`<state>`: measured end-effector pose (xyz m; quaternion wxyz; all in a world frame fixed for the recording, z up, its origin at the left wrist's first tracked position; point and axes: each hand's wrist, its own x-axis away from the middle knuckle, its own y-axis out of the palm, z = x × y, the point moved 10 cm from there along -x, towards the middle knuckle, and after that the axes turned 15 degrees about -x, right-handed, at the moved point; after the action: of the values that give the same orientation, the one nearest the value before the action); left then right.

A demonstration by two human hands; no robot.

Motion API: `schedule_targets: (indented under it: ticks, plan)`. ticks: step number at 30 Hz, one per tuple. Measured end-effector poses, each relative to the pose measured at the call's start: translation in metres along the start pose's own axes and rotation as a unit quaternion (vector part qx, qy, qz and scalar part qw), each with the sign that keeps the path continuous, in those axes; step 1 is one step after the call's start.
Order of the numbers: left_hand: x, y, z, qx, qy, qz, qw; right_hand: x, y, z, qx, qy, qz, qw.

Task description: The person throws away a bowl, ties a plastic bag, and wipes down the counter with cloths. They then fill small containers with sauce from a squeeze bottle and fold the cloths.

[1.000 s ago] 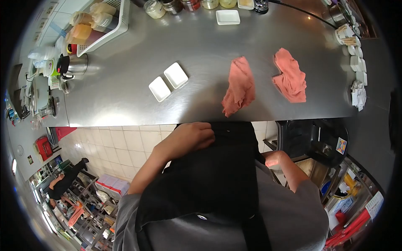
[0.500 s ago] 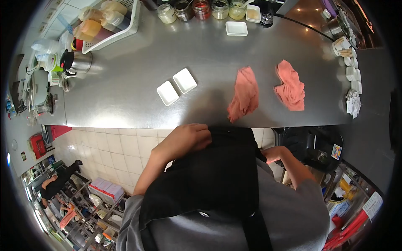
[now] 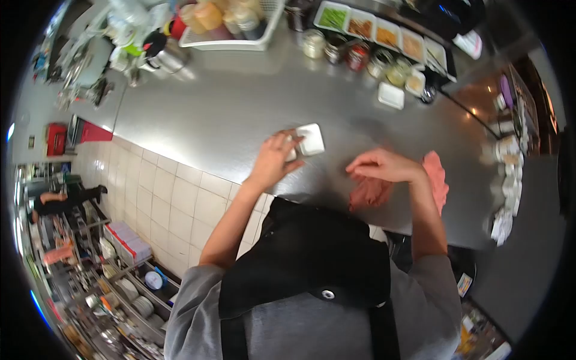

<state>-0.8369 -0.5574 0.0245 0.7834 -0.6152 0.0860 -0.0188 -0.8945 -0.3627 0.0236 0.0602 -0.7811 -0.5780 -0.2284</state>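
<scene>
Two small white rectangular dishes lie side by side on the steel counter. The right dish (image 3: pixel 311 140) shows almost whole, while the left dish (image 3: pixel 292 155) is mostly hidden under my left hand (image 3: pixel 275 159). My left thumb and fingers are around that left dish, at its edges. My right hand (image 3: pixel 384 165) hovers over a crumpled pink cloth (image 3: pixel 369 192), with its fingers loosely stretched out and nothing held. A second pink cloth (image 3: pixel 436 180) lies to the right, partly behind my right forearm.
Several jars (image 3: pixel 358 56) line the back of the steel counter (image 3: pixel 228 114), with trays of toppings (image 3: pixel 360 24) behind them. Another white dish (image 3: pixel 391 96) sits in front. A white basket (image 3: pixel 270 33) of sauce bottles and a steel jug (image 3: pixel 171 57) stand back left. A person (image 3: pixel 66 201) is far left.
Both hands have come up from my waist over the counter: the left onto a white dish, the right above the nearer pink cloth. The view has turned, showing the topping trays.
</scene>
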Motion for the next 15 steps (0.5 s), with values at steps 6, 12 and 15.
schedule_targets:
  ticks: [6, 12, 15]
  plan:
    - [-0.016, 0.035, -0.006, -0.043, -0.011, 0.045, 0.998, -0.110, -0.002, -0.103, 0.142, -0.109, 0.010, 0.984]
    - [-0.008, 0.039, -0.029, -0.033, -0.023, 0.087, 0.995, -0.193, 0.014, -0.170, 0.104, -0.143, -0.056, 0.983]
    - [0.005, 0.031, -0.046, -0.024, -0.039, 0.111, 0.993, -0.244, -0.008, -0.201, 0.134, -0.184, 0.027, 0.973]
